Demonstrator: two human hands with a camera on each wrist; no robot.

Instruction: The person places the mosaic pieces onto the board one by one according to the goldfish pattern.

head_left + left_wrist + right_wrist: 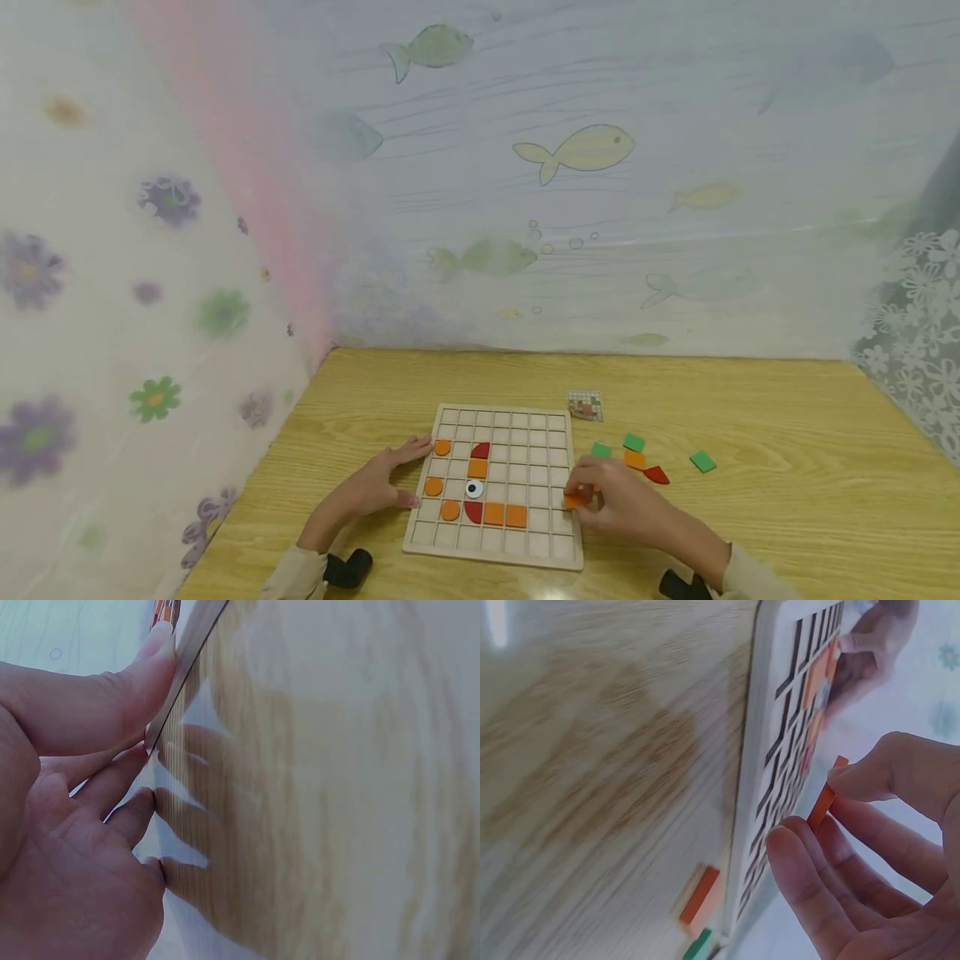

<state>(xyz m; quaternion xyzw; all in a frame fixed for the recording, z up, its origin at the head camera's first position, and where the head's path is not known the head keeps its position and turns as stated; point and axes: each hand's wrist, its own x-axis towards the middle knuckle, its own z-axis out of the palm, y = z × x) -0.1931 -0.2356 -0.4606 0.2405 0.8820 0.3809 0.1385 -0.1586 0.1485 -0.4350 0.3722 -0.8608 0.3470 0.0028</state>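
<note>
A wooden grid board (538, 454) lies on the table. Its cells hold orange round pieces (433, 487), orange squares (493, 513), two red quarter-round pieces (473, 512) and a round white eye piece (474, 489). My left hand (367, 485) touches the board's left edge, its fingers extended; the left wrist view has the thumb (142, 682) against the rim. Over the right edge of the board, my right hand (622, 500) pinches an orange tile (826, 801) between thumb and fingers. In the right wrist view this tile is held edge-on, above the board's surface.
To the right of the board lie several loose pieces: green tiles (702, 461), an orange square (634, 459) and a red pointed piece (657, 475). A small patterned card (585, 405) sits behind the board's far right corner. Fish-painted wall (600, 275) borders the table's back.
</note>
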